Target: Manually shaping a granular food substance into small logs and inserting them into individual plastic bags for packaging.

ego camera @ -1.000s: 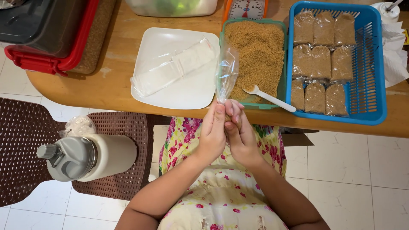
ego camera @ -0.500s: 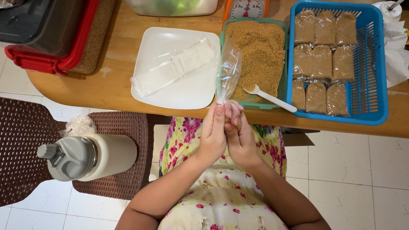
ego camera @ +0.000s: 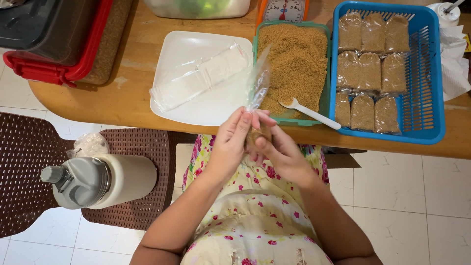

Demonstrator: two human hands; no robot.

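Glistening clear bag (ego camera: 257, 88), brown-filled bottom

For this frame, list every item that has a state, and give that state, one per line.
small clear bag: partly filled with brown grains, pinched between both hands, top open and upright
left hand: closed on the bag
right hand: closed on the bag
green tray: full of loose brown grains
white spoon: lying in the tray
blue basket: holds nine filled bags
white plate: holds empty bags
bottle: capped, lying on chair
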